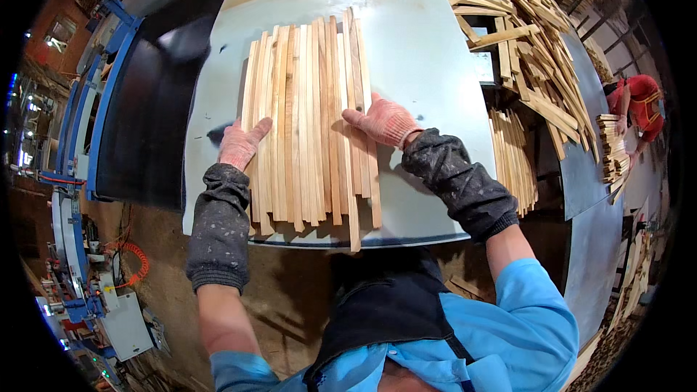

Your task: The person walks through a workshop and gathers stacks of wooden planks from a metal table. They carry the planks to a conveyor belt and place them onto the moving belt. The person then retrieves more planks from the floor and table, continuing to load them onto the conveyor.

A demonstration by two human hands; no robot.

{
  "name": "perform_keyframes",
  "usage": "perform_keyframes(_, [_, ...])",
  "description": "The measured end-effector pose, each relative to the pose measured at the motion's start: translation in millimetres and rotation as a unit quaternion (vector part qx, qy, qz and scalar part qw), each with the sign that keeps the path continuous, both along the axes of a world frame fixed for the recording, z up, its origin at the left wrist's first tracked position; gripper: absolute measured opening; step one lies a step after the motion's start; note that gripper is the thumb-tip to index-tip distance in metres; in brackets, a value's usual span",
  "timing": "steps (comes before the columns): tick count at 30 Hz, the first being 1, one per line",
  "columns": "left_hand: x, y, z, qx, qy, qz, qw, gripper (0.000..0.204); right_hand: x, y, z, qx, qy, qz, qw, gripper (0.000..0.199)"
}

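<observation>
Light wooden strips (308, 123) lie side by side in a row on a pale table (428, 51), their ends uneven at the near side. My left hand (241, 144), in a pinkish work glove, is against the row's left edge, thumb over the top and the other fingers mostly hidden. From the right, my right hand (383, 120), in a matching glove, grips the outer strips with its thumb reaching across them. One strip (353, 225) juts toward me past the others, over the table's front edge. Dark sleeve covers wrap both forearms.
To the left is a black conveyor belt (156, 94) in a blue frame. A jumbled heap of wooden pieces (537, 51) fills the back right, with a bundle of strips (512, 160) beside the table. A person in red (642, 109) handles strips at far right. Machinery (94, 290) stands lower left.
</observation>
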State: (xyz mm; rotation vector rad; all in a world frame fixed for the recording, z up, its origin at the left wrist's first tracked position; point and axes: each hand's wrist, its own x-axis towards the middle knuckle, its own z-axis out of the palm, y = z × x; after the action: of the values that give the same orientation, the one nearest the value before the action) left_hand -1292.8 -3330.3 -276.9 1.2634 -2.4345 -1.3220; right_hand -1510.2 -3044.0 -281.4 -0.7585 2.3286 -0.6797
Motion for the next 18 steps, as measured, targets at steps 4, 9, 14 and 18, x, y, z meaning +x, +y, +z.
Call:
perform_keyframes(4, [-2, -19, -24, -0.138, -0.03, -0.028, 0.99, 0.078, 7, -12, 23, 0.106, 0.036, 0.023, 0.993, 0.09])
perform_keyframes(9, [17, -47, -34, -0.066, 0.024, -0.087, 0.994, 0.094, 40, 2, 8, -0.02, 0.17, -0.099, 0.98, 0.081])
perform_keyframes(14, [45, -56, -18, 0.112, 0.117, -0.12, 0.979, 0.088, 150, 47, 45, -0.195, 0.259, 0.076, 0.943, 0.09])
perform_keyframes(18, [60, -71, -49, 0.193, 0.239, -0.125, 0.943, 0.079, 215, 39, 50, 0.009, 0.271, 0.134, 0.953, 0.089])
